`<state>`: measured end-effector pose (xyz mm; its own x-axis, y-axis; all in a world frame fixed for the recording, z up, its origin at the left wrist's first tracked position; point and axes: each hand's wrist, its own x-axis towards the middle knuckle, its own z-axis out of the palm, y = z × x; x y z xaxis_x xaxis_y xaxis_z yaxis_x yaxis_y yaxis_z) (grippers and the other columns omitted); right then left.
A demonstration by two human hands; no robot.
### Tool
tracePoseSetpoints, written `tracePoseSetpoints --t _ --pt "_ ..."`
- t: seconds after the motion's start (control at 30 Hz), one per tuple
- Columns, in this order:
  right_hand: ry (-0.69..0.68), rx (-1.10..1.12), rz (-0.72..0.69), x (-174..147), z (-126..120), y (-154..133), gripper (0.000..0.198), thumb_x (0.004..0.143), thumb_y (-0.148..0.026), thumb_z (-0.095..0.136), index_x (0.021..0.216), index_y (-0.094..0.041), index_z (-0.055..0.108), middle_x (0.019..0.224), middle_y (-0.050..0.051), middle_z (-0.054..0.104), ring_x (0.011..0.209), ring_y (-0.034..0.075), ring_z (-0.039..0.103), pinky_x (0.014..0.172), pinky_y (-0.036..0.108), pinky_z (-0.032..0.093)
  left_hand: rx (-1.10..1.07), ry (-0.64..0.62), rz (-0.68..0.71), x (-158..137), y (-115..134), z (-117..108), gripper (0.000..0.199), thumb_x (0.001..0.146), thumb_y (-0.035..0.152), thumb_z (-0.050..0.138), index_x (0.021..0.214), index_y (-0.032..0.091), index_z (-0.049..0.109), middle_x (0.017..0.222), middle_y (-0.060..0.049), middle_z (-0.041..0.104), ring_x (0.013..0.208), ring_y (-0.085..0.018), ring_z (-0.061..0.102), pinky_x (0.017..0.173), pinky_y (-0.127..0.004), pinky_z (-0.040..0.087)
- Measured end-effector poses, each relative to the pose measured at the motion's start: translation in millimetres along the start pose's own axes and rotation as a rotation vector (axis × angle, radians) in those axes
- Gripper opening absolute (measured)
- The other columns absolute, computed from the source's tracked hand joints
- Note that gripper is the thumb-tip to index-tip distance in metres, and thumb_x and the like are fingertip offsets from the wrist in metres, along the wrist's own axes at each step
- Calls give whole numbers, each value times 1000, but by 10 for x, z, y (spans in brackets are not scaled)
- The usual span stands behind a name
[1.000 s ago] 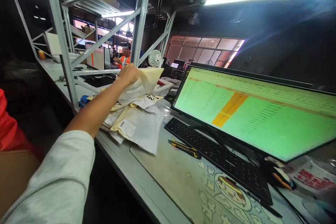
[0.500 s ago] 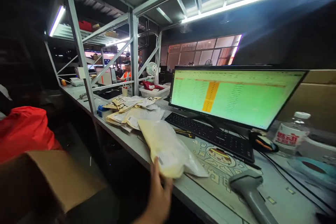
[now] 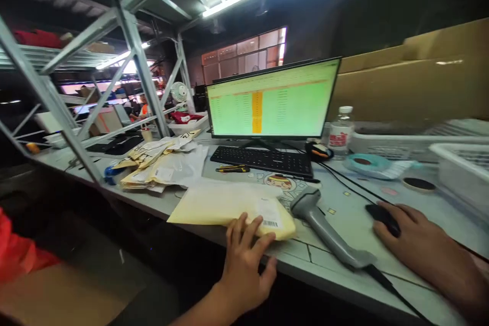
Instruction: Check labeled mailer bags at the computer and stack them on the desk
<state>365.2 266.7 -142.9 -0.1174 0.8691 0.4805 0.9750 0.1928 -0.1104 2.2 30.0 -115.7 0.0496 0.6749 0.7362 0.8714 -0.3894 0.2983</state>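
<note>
1. In the head view, touches a cream envelope [image 3: 225,198] with the left hand [image 3: 246,265], with fingers spread wide over its near side and with the thumb standing off to the right.
2. Along the front edge of the desk [image 3: 340,272], between the left hand and the keyboard [image 3: 263,159], places that envelope, with a barcode label [image 3: 270,217] facing up close to the fingertips.
3. Cups a black mouse [image 3: 383,218] under the right hand [image 3: 424,242], with fingers and thumb narrowed around it.
4. Between the two hands, a grey scanner [image 3: 324,229] lying flat, with its head just beside the envelope and a cable running off toward the bottom.
5. Left of the envelope, a loose heap of packets [image 3: 160,163], overlapping and partly cream, partly white.
6. Beyond the envelope, a yellow-and-black cutter [image 3: 233,168], then the keyboard, then a lit monitor [image 3: 271,104] with a green sheet and an orange column.
7. Right of the monitor, a clear bottle [image 3: 340,135] with a white cap, near a teal tape roll [image 3: 362,163].
8. At far right, a white basket [image 3: 462,168] in front of brown cardboard [image 3: 412,81].
</note>
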Motion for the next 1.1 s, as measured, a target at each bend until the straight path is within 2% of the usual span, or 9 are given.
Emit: tracePoseSetpoints --t 0.07,0.13,0.23,0.3,0.9,1.1 --pt "-67 31 57 -39 -167 -148 70 97 -58 27 147 -20 58 149 18 56 116 38 65 92 52 58 101 -2 12 -58 -80 201 52 88 19 61 139 30 62 157 -2 55 149 -34 43 118 -57 37" --pt "-88 34 82 -57 -272 -244 70 96 -56 26 147 -19 58 151 17 55 121 39 63 98 53 56 116 72 22 -139 -160 387 46 91 20 58 136 28 64 149 -1 63 140 -29 52 114 -49 37" --pt "-95 32 82 -71 -303 -267 69 96 -54 27 146 -19 58 151 17 56 124 38 61 102 54 54 83 212 18 -232 -231 565 37 97 20 52 130 26 68 137 -1 70 130 -23 59 110 -41 35" --pt "-105 30 85 -79 -291 -253 69 96 -54 26 147 -19 57 152 16 54 124 38 61 104 53 53 72 262 10 -252 -236 611 35 98 19 51 126 26 70 132 -1 73 126 -22 61 109 -39 34" --pt "-164 41 123 -105 -432 -336 70 98 -55 25 148 -20 58 154 15 53 126 37 61 99 50 56 19 266 2 -216 -189 562 33 101 19 49 124 25 72 129 -1 74 123 -21 63 108 -38 35" --pt "-126 36 109 -117 -397 -316 64 99 -52 29 145 -20 60 151 15 56 124 37 62 97 50 58 52 263 23 -218 -203 556 34 100 19 50 124 25 72 128 -2 75 121 -22 65 107 -39 37"
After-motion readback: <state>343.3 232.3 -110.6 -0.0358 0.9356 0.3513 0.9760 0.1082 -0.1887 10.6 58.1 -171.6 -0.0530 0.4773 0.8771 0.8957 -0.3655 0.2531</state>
